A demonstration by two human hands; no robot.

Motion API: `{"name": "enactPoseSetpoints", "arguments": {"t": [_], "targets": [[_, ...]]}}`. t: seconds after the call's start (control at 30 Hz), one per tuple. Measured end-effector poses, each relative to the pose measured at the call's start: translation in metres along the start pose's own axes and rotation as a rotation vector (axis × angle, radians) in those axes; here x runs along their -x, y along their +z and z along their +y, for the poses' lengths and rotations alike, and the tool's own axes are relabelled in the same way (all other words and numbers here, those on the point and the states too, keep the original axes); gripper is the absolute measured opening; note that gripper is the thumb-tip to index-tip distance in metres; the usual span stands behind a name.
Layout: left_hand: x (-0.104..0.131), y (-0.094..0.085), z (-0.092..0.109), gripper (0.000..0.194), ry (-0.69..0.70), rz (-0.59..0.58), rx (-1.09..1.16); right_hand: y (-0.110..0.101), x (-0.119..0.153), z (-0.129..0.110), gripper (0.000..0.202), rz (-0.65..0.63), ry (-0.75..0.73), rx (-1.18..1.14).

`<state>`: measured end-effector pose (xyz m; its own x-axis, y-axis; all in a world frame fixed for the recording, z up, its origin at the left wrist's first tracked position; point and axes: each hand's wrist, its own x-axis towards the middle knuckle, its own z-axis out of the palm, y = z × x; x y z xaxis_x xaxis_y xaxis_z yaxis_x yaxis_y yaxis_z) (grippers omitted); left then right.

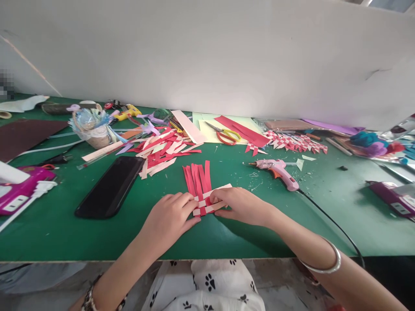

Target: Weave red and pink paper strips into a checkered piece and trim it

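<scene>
The red-and-pale paper weave (203, 203) lies on the green table (155, 248). The left hand (171, 212) presses its left side; the right hand (243, 205) pinches its right. If either slips, the loose red strips (198, 178) might slide out.

No lettering, label, brand, number or sign can be read anywhere here.
</scene>
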<state>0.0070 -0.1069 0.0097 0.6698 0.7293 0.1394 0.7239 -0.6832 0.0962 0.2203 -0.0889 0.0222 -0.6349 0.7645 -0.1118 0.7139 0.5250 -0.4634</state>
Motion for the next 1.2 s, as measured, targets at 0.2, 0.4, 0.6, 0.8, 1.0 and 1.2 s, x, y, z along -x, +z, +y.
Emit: {"name": "enactPoseSetpoints", "arguments": {"t": [0.2,0.4,0.6,0.8,1.0,1.2], "targets": [[0.002,0.002,-0.002,0.016,0.005,0.013,0.037,0.001,-0.003,0.001,0.012,-0.025,0.004,-0.065],[0.003,0.004,-0.005,0.012,0.019,0.031,0.08,0.0,-0.002,0.005,0.017,-0.009,-0.047,-0.104],[0.004,0.006,-0.003,0.009,0.01,0.035,0.029,0.0,-0.002,0.007,0.008,-0.047,-0.106,-0.059],[0.005,0.007,-0.002,0.008,0.017,0.051,0.005,-0.009,0.007,0.011,0.019,0.033,-0.095,-0.067],[0.011,0.006,0.021,0.028,0.096,0.165,-0.075,-0.004,0.009,0.019,0.017,0.193,-0.014,0.091],[0.016,0.018,0.048,0.059,0.064,0.047,-0.096,0.004,0.009,0.017,0.012,0.154,0.022,0.194]]}}
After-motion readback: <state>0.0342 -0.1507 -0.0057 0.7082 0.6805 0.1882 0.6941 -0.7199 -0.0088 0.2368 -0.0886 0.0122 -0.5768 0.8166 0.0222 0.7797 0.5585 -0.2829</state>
